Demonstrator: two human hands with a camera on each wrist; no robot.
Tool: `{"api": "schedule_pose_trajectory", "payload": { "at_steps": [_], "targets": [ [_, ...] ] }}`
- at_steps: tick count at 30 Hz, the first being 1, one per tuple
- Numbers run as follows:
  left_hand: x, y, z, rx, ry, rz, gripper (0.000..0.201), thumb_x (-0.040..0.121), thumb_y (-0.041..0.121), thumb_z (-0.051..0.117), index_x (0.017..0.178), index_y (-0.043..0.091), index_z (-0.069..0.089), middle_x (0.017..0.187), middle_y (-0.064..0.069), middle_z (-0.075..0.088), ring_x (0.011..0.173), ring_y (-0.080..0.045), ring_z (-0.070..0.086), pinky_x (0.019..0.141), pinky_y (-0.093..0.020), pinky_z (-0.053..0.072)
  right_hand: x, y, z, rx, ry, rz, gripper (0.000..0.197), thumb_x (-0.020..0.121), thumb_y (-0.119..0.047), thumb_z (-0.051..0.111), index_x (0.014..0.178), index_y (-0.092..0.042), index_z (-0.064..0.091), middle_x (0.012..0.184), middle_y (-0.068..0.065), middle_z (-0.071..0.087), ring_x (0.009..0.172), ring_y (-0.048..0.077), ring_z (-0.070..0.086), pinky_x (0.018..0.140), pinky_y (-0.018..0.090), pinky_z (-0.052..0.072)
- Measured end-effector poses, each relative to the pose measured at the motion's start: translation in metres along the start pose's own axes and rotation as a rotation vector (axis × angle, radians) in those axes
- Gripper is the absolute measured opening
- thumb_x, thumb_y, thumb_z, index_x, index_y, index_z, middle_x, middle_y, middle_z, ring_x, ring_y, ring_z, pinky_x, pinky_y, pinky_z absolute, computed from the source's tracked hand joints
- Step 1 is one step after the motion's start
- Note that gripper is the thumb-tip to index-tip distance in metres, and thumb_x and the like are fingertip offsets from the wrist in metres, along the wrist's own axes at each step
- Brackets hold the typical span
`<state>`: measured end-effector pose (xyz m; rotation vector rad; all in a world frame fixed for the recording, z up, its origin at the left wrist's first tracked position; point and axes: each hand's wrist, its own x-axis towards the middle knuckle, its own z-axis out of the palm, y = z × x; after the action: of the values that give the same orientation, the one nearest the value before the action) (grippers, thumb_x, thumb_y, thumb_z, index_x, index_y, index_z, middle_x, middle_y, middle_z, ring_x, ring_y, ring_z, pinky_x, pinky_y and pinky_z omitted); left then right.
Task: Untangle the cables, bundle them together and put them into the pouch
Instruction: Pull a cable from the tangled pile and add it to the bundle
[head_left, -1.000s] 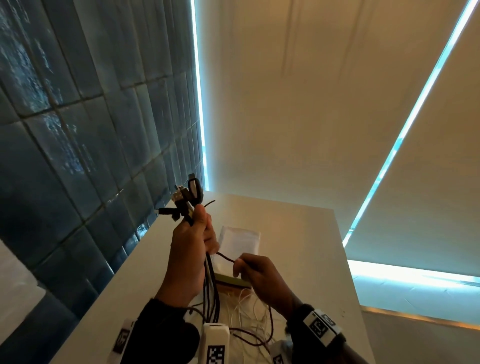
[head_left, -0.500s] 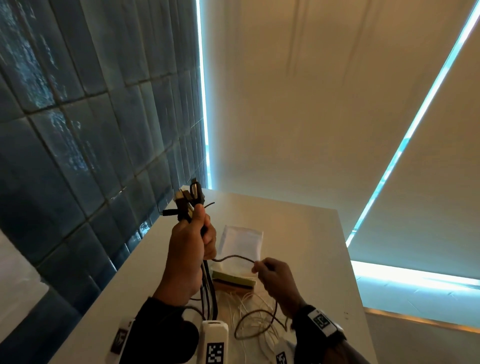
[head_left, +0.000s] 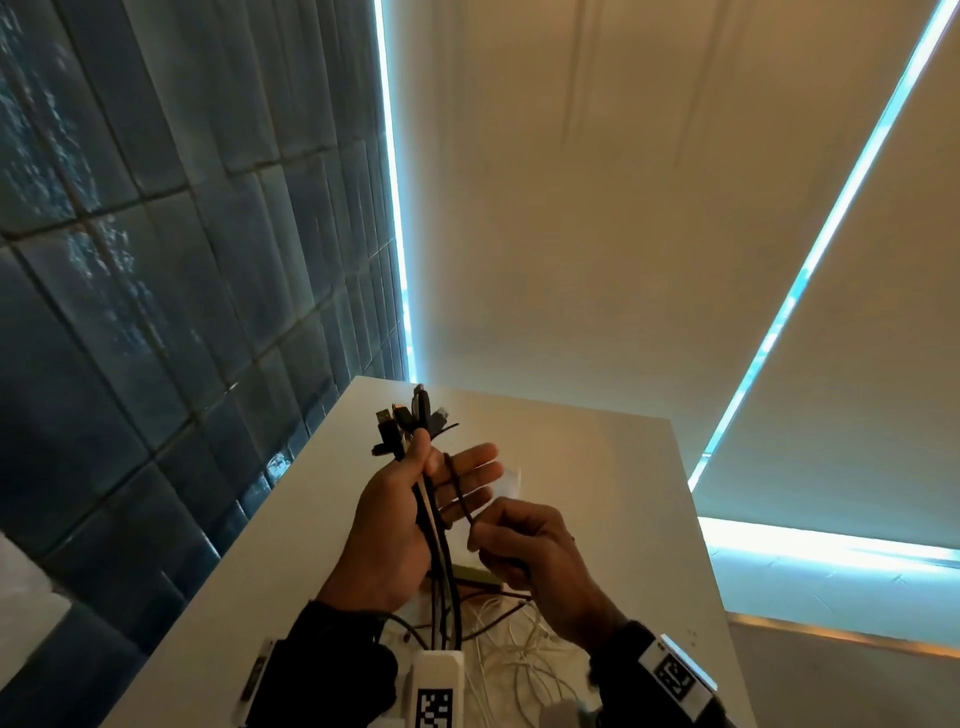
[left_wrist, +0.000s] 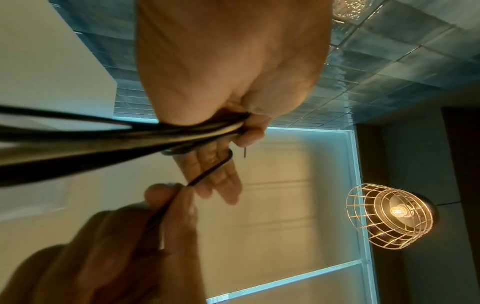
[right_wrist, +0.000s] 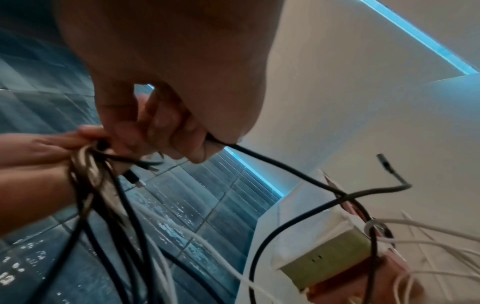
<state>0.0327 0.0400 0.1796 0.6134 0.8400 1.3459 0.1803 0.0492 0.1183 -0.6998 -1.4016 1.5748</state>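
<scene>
My left hand (head_left: 447, 460) holds a bundle of dark cables (head_left: 434, 530) upright above the white table (head_left: 597, 493). The thumb presses them to the palm, the fingers are stretched out, and the plugs (head_left: 410, 421) stick up. My right hand (head_left: 475, 527) pinches one thin dark cable (head_left: 457, 488) and lays it across the left palm. The left wrist view shows that cable (left_wrist: 210, 172) over the left fingers (left_wrist: 223, 181). In the right wrist view it trails (right_wrist: 285, 170) down in a loop to the table. A white pouch (head_left: 511, 480) lies flat behind the hands, mostly hidden.
Loose white cables (head_left: 519, 644) lie tangled on the table near me, beside a green and brown block (right_wrist: 330, 257). A dark tiled wall (head_left: 156, 312) runs along the table's left edge. The table drops off at its right edge (head_left: 696, 545). A wire-cage lamp (left_wrist: 389, 216) hangs overhead.
My left fingers have opened out from a fist around the bundle. My right hand has risen towards the left palm with the thin dark cable, taking up its slack loop.
</scene>
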Motion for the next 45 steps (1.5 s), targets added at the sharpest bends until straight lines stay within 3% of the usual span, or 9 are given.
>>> {"api": "schedule_pose_trajectory", "payload": {
  "at_steps": [4, 7, 9, 18, 23, 29, 34, 41, 45],
  "targets": [
    [0.006, 0.002, -0.003, 0.0, -0.017, 0.067, 0.039, 0.097, 0.04, 0.039, 0.067, 0.015, 0.041, 0.078, -0.012, 0.066, 0.053, -0.018, 0.052, 0.057, -0.029, 0.046, 0.001, 0.02, -0.008, -0.099, -0.036, 0.045, 0.026, 0.092, -0.023, 0.056, 0.079, -0.002, 0.064, 0.056, -0.007, 0.046, 0.049, 0.006, 0.039, 0.053, 0.019, 0.036],
    [0.012, 0.002, -0.005, -0.01, -0.019, 0.125, 0.039, 0.094, 0.041, 0.042, 0.066, 0.014, 0.043, 0.055, 0.0, 0.035, 0.042, -0.009, 0.027, 0.043, -0.023, 0.028, 0.006, 0.041, -0.014, -0.155, -0.044, 0.092, 0.025, 0.093, -0.027, 0.056, 0.076, -0.011, 0.065, 0.063, -0.008, 0.056, 0.061, 0.012, 0.05, 0.068, 0.034, 0.044],
    [0.013, 0.004, -0.008, -0.015, -0.019, 0.159, 0.038, 0.092, 0.04, 0.043, 0.065, 0.014, 0.043, 0.051, 0.003, 0.027, 0.041, -0.008, 0.021, 0.041, -0.023, 0.023, 0.007, 0.057, -0.023, -0.211, -0.032, 0.122, 0.026, 0.094, -0.028, 0.056, 0.076, -0.012, 0.063, 0.068, -0.001, 0.057, 0.066, 0.015, 0.052, 0.069, 0.031, 0.044],
    [0.012, 0.012, -0.015, 0.026, -0.046, 0.23, 0.038, 0.095, 0.041, 0.04, 0.067, 0.015, 0.045, 0.064, -0.003, 0.052, 0.039, -0.008, 0.023, 0.043, -0.023, 0.021, 0.001, 0.118, -0.051, -0.354, 0.092, 0.213, 0.031, 0.099, -0.017, 0.05, 0.071, -0.004, 0.055, 0.059, -0.012, 0.044, 0.055, 0.004, 0.035, 0.053, 0.017, 0.03],
    [0.007, 0.018, -0.017, -0.007, -0.059, 0.231, 0.04, 0.094, 0.04, 0.04, 0.062, 0.016, 0.046, 0.047, 0.005, 0.028, 0.039, -0.007, 0.018, 0.045, -0.027, 0.014, 0.002, 0.125, -0.055, -0.364, 0.077, 0.233, 0.03, 0.095, -0.021, 0.051, 0.072, -0.003, 0.055, 0.059, -0.009, 0.044, 0.053, 0.003, 0.037, 0.052, 0.016, 0.031],
    [0.005, 0.019, -0.018, 0.072, 0.0, 0.191, 0.039, 0.096, 0.039, 0.039, 0.065, 0.015, 0.044, 0.046, 0.004, 0.027, 0.038, -0.007, 0.019, 0.043, -0.027, 0.014, 0.011, 0.107, -0.059, -0.646, 0.128, 0.277, 0.031, 0.094, -0.016, 0.054, 0.063, -0.02, 0.059, 0.054, -0.009, 0.049, 0.047, -0.001, 0.043, 0.054, 0.021, 0.036],
    [0.008, -0.001, -0.018, 0.306, 0.179, 0.076, 0.037, 0.1, 0.037, 0.04, 0.071, 0.014, 0.045, 0.055, -0.007, 0.054, 0.036, -0.011, 0.031, 0.039, -0.022, 0.023, 0.015, 0.037, -0.046, -0.268, 0.305, 0.209, 0.02, 0.094, -0.014, 0.058, 0.084, 0.001, 0.066, 0.056, 0.003, 0.047, 0.046, 0.012, 0.039, 0.041, 0.024, 0.031],
    [0.007, -0.012, 0.0, 0.254, 0.098, -0.044, 0.041, 0.102, 0.036, 0.033, 0.073, 0.011, 0.046, 0.097, -0.02, 0.073, 0.088, -0.032, 0.071, 0.062, -0.035, 0.059, 0.006, -0.019, -0.019, -0.065, 0.067, 0.008, 0.021, 0.091, -0.015, 0.062, 0.085, 0.005, 0.061, 0.059, 0.01, 0.051, 0.041, 0.018, 0.039, 0.038, 0.022, 0.034],
    [0.004, -0.006, 0.005, -0.014, -0.05, -0.055, 0.04, 0.097, 0.04, 0.034, 0.069, 0.014, 0.043, 0.08, -0.016, 0.068, 0.084, -0.031, 0.069, 0.077, -0.04, 0.048, 0.002, -0.02, -0.016, -0.084, -0.052, 0.047, 0.021, 0.093, -0.02, 0.058, 0.086, -0.001, 0.063, 0.065, 0.016, 0.051, 0.046, 0.018, 0.039, 0.04, 0.021, 0.034]
  ]
}}
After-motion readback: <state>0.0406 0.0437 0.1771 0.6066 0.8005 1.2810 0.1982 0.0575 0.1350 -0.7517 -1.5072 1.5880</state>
